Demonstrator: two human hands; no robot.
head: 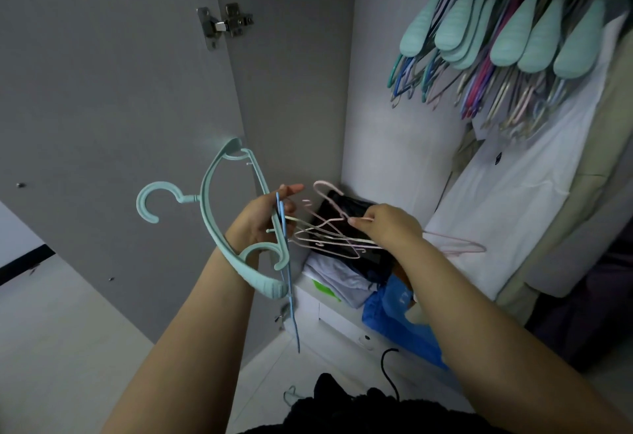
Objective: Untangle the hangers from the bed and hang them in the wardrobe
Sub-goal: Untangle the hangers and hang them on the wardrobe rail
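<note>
I stand in front of the open wardrobe. My left hand (pixel 265 219) grips a wide mint-green plastic hanger (pixel 214 200), whose hook points left, together with a thin blue hanger (pixel 291 300) that dangles downward. My right hand (pixel 385 224) pinches the wire of a thin pink hanger (pixel 330 224) in a small tangle of pink wire hangers between both hands. One pink end (pixel 459 247) sticks out to the right behind my wrist. Several mint and coloured hangers (pixel 507 39) hang in a dense row at the upper right.
The grey wardrobe door (pixel 102 91) stands open on the left, with a metal hinge (pixel 224 24). Folded clothes (pixel 342 276) and a blue plastic bag (pixel 397 317) lie on the wardrobe's lower shelf. A white garment (pixel 513 214) hangs at the right. A black cord (pixel 388 372) lies on the floor.
</note>
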